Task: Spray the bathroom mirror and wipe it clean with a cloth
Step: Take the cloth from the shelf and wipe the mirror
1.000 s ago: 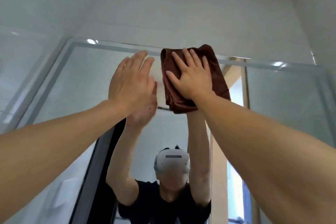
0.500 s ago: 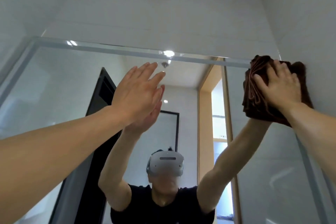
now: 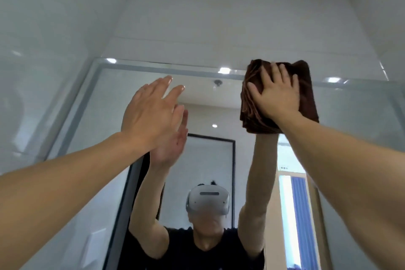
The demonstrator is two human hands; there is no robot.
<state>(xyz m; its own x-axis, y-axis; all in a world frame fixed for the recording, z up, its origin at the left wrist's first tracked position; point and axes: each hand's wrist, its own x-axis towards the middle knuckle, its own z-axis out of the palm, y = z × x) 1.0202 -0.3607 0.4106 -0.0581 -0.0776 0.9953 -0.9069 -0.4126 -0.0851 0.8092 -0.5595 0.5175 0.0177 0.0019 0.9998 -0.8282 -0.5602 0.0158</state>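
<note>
The bathroom mirror (image 3: 122,103) fills the wall ahead, its bevelled top edge running across the upper middle. A folded brown cloth (image 3: 306,85) lies flat against the glass at that top edge, right of centre. My right hand (image 3: 277,94) presses on the cloth with fingers spread. My left hand (image 3: 151,112) is flat against the glass left of centre, fingers straight and together, holding nothing. The mirror reflects both raised arms and a person in a dark shirt wearing a headset. No spray bottle is in view.
White tiled wall (image 3: 219,17) rises above the mirror. A side wall (image 3: 32,50) meets the mirror's left edge. Reflected in the glass are a dark door frame (image 3: 131,193), ceiling lights and a bright window with a blue curtain (image 3: 300,215).
My right hand slid the cloth along the mirror's top edge out to the right end, and has now come back left towards the centre. My left hand stayed flat on the glass.
</note>
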